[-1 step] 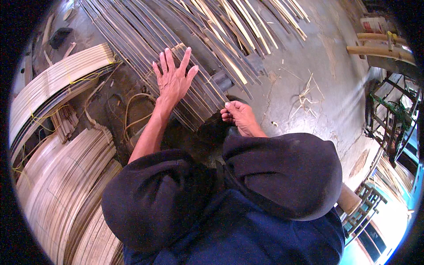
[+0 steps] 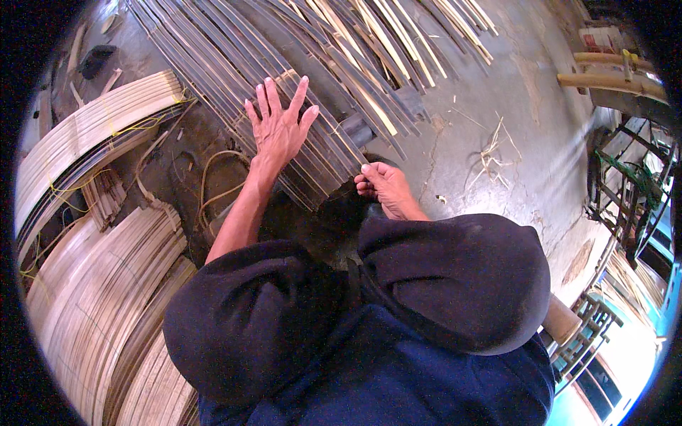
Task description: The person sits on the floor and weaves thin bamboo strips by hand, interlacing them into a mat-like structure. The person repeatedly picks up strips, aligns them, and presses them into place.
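Note:
Long dark bamboo strips [image 2: 213, 64] lie side by side in a slanting row in front of me. My left hand [image 2: 279, 128] rests on the row with fingers spread, palm down. At the near right corner of the row, my right hand [image 2: 386, 186] is closed, thumb against curled fingers, pinching the near end of the outermost bamboo strip [image 2: 348, 145]. A dark round crosspiece [image 2: 357, 130] shows just beyond that strip.
More loose strips [image 2: 398, 50], pale and dark, lie at the far side. Tied pale slat bundles [image 2: 106, 113] and stacked slats [image 2: 106, 298] fill the left. Thin shavings [image 2: 494, 156] litter the concrete floor [image 2: 533, 92]. A bamboo frame [image 2: 614, 82] stands at the right.

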### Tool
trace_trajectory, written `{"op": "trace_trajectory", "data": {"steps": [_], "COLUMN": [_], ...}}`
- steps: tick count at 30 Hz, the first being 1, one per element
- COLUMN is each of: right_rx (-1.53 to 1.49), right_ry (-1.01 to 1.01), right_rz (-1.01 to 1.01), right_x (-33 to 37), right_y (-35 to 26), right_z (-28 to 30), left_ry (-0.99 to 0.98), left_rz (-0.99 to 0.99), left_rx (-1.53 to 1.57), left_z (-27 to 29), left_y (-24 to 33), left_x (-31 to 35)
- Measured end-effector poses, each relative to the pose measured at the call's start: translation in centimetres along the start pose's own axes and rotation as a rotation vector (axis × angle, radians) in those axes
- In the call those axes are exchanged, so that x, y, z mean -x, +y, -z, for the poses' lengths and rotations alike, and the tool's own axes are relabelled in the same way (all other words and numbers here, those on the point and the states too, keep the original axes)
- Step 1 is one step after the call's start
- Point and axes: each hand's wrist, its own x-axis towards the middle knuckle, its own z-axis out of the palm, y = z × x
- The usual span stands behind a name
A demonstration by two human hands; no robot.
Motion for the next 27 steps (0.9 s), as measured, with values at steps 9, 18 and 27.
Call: {"op": "trace_trajectory", "data": {"steps": [9,18,27], "right_rx": [-0.265,-0.081,-0.237], "right_ry": [0.203,0.158,0.238], "right_rz": [0.027,0.036,0.001], "right_x": [-0.6,-1.2,-1.4], "right_y": [-1.7,0.1,-0.6], "right_z": [-0.6,1.2,1.1], "left_ry": [0.02,0.012,0.031], "left_rz": [-0.178,-0.182,-0.198], "left_rx": [0.06,0.086,0.127], "left_z": [-1.0,-0.3,-0.1], "left_y": [-0.4,0.3,1.1], "left_x": [-1.3,-1.3,-1.6]}}
